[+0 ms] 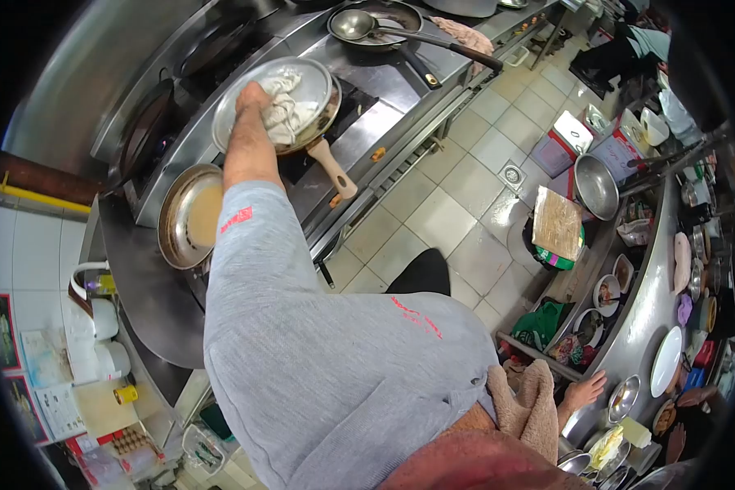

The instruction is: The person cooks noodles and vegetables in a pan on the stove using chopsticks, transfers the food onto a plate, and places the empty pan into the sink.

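My left hand (253, 98) reaches out over the stove, closed on a white cloth (284, 118). The cloth lies against a round metal lid (233, 114), which covers much of a pan with a pale handle (331, 167). Below and left of it sits a metal pan (175, 216) with cloudy liquid inside. On the far right side, my right hand (584, 392) rests at the edge of a steel counter (629, 331), fingers apart and nothing in them. A brown towel (523, 400) hangs beside it and hides part of that arm.
A frying pan (376, 24) with a ladle (355, 26) stands at the stove's top. Tiled floor (437, 216) lies between stove and counter. A flat board (557, 223) and a metal bowl (596, 186) stand near the counter. A person (629, 57) is at top right.
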`<act>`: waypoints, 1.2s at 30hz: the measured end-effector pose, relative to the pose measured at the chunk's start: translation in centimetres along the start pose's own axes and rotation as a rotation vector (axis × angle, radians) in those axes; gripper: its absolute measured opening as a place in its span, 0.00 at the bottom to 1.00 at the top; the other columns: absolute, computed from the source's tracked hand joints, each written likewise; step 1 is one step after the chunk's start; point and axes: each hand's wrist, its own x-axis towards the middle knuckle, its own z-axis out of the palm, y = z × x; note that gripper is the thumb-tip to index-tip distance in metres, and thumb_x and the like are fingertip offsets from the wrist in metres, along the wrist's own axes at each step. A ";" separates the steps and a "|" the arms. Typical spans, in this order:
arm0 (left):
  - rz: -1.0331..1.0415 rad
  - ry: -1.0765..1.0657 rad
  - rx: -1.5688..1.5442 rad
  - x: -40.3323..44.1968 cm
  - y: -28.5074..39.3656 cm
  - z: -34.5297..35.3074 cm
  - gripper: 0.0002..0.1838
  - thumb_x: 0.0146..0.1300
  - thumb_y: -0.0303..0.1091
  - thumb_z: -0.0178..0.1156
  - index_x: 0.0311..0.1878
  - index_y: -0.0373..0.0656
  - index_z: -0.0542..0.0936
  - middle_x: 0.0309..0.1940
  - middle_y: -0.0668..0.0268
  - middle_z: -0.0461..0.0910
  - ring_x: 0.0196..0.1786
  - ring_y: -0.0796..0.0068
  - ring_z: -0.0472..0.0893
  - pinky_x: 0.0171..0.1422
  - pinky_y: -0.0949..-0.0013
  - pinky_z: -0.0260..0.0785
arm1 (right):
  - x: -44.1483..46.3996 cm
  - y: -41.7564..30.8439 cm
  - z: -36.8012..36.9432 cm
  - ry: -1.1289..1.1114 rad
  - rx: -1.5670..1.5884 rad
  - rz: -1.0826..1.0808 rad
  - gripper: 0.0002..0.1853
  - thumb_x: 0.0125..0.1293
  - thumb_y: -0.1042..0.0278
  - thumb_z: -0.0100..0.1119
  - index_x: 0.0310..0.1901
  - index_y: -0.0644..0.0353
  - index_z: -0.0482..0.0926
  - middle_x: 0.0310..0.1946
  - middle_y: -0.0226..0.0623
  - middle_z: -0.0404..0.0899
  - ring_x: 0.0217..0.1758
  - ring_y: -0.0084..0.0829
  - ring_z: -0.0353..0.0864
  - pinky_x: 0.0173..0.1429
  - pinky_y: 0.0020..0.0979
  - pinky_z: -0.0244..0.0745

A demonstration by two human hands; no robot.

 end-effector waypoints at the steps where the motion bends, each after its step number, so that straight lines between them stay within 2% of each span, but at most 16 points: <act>1: 0.016 0.014 0.014 0.4 -1.0 -1.9 0.23 0.45 0.40 0.66 0.43 0.36 0.80 0.45 0.48 0.79 0.52 0.54 0.78 0.56 0.59 0.69 | 0.1 0.0 0.1 0.005 0.002 0.002 0.48 0.47 0.82 0.54 0.71 0.45 0.46 0.70 0.40 0.49 0.70 0.52 0.52 0.68 0.54 0.53; 6: 0.008 0.131 0.079 2.0 -5.4 -10.5 0.23 0.42 0.38 0.68 0.42 0.35 0.81 0.43 0.49 0.80 0.48 0.55 0.80 0.53 0.61 0.71 | 0.3 0.2 0.5 0.011 -0.033 0.002 0.47 0.48 0.81 0.53 0.71 0.44 0.45 0.70 0.39 0.50 0.69 0.51 0.54 0.66 0.54 0.56; 9: -0.012 0.154 0.063 2.0 -5.9 -12.4 0.22 0.43 0.38 0.68 0.42 0.36 0.81 0.44 0.49 0.80 0.49 0.55 0.80 0.53 0.60 0.71 | 0.2 0.1 0.3 0.022 -0.038 0.003 0.47 0.48 0.80 0.53 0.71 0.45 0.46 0.70 0.39 0.50 0.69 0.50 0.54 0.65 0.54 0.56; 12: -0.016 0.100 0.061 1.7 -4.9 -10.9 0.24 0.43 0.39 0.68 0.44 0.36 0.80 0.46 0.49 0.79 0.51 0.55 0.79 0.56 0.60 0.70 | 0.4 0.3 0.7 0.043 -0.056 -0.019 0.47 0.47 0.79 0.53 0.71 0.45 0.46 0.70 0.40 0.51 0.68 0.50 0.55 0.64 0.54 0.57; 17: -0.051 0.017 -0.010 1.2 -2.0 -2.8 0.25 0.46 0.38 0.67 0.48 0.37 0.78 0.50 0.49 0.77 0.55 0.56 0.76 0.60 0.61 0.67 | 0.4 0.8 1.2 0.071 -0.056 -0.027 0.47 0.47 0.79 0.52 0.71 0.46 0.46 0.70 0.41 0.51 0.68 0.50 0.55 0.64 0.53 0.58; 20: -0.094 -0.030 -0.052 0.6 0.2 -0.2 0.25 0.48 0.36 0.65 0.51 0.38 0.76 0.53 0.50 0.75 0.58 0.56 0.74 0.62 0.61 0.66 | 0.5 0.6 1.2 0.032 -0.048 -0.013 0.47 0.46 0.79 0.51 0.71 0.46 0.46 0.69 0.42 0.51 0.68 0.51 0.55 0.64 0.53 0.57; 22: -0.134 -0.105 -0.079 -1.6 2.0 -0.3 0.25 0.49 0.34 0.64 0.53 0.39 0.74 0.55 0.51 0.74 0.60 0.55 0.72 0.64 0.60 0.64 | 0.1 0.5 1.5 0.044 -0.033 -0.004 0.48 0.46 0.79 0.52 0.71 0.46 0.46 0.70 0.42 0.51 0.68 0.51 0.54 0.65 0.53 0.57; 26: -0.161 -0.070 -0.094 -0.4 1.7 3.2 0.28 0.50 0.36 0.64 0.56 0.40 0.71 0.55 0.51 0.73 0.60 0.55 0.72 0.63 0.59 0.65 | 0.9 0.1 1.0 0.047 -0.016 0.009 0.49 0.44 0.81 0.53 0.71 0.46 0.46 0.70 0.41 0.50 0.69 0.51 0.53 0.65 0.52 0.56; 29: -0.127 -0.057 -0.168 -3.7 3.2 1.8 0.30 0.51 0.38 0.65 0.57 0.39 0.68 0.55 0.51 0.73 0.59 0.53 0.72 0.63 0.57 0.64 | 0.1 -0.3 0.4 0.022 -0.019 0.016 0.49 0.45 0.81 0.52 0.71 0.46 0.45 0.70 0.40 0.50 0.69 0.51 0.53 0.66 0.52 0.54; 30: -0.123 -0.066 -0.165 -3.3 3.1 2.6 0.30 0.51 0.38 0.65 0.57 0.39 0.68 0.55 0.51 0.73 0.59 0.53 0.72 0.63 0.57 0.64 | 0.0 -0.4 0.2 0.009 -0.047 0.017 0.46 0.48 0.78 0.53 0.71 0.46 0.47 0.70 0.39 0.51 0.69 0.49 0.53 0.66 0.52 0.55; 31: -0.116 0.017 -0.172 -2.8 2.3 4.0 0.31 0.52 0.40 0.64 0.57 0.38 0.68 0.53 0.50 0.74 0.58 0.53 0.73 0.62 0.56 0.64 | 0.1 -0.1 -0.1 -0.005 -0.079 0.012 0.43 0.50 0.76 0.53 0.70 0.45 0.49 0.69 0.38 0.52 0.69 0.48 0.54 0.66 0.51 0.56; 32: -0.112 0.103 -0.178 -2.9 1.5 4.9 0.31 0.52 0.42 0.64 0.57 0.37 0.68 0.51 0.49 0.75 0.56 0.52 0.73 0.61 0.55 0.65 | 0.1 0.1 0.2 0.021 -0.060 -0.013 0.44 0.49 0.76 0.53 0.70 0.47 0.49 0.69 0.40 0.52 0.68 0.50 0.54 0.65 0.52 0.56; 33: -0.116 0.097 -0.174 -4.5 1.2 5.3 0.31 0.52 0.42 0.64 0.57 0.37 0.68 0.51 0.49 0.75 0.56 0.52 0.73 0.61 0.55 0.65 | 0.2 0.3 0.3 0.018 -0.067 -0.019 0.44 0.49 0.76 0.53 0.70 0.47 0.49 0.69 0.40 0.52 0.68 0.50 0.54 0.65 0.52 0.56; 35: -0.020 0.776 -0.387 -10.0 2.6 5.5 0.26 0.55 0.44 0.62 0.50 0.35 0.70 0.48 0.50 0.72 0.56 0.51 0.69 0.62 0.50 0.56 | 0.2 0.3 0.5 0.035 -0.064 -0.028 0.44 0.48 0.76 0.54 0.70 0.48 0.49 0.69 0.40 0.52 0.67 0.50 0.56 0.64 0.53 0.56; 36: -0.107 0.811 -0.484 -13.5 3.4 5.8 0.26 0.55 0.45 0.62 0.50 0.34 0.70 0.45 0.50 0.73 0.51 0.51 0.71 0.58 0.51 0.60 | 0.1 -0.2 -0.4 -0.007 0.012 -0.005 0.48 0.46 0.80 0.53 0.71 0.46 0.46 0.70 0.41 0.49 0.70 0.52 0.52 0.68 0.54 0.52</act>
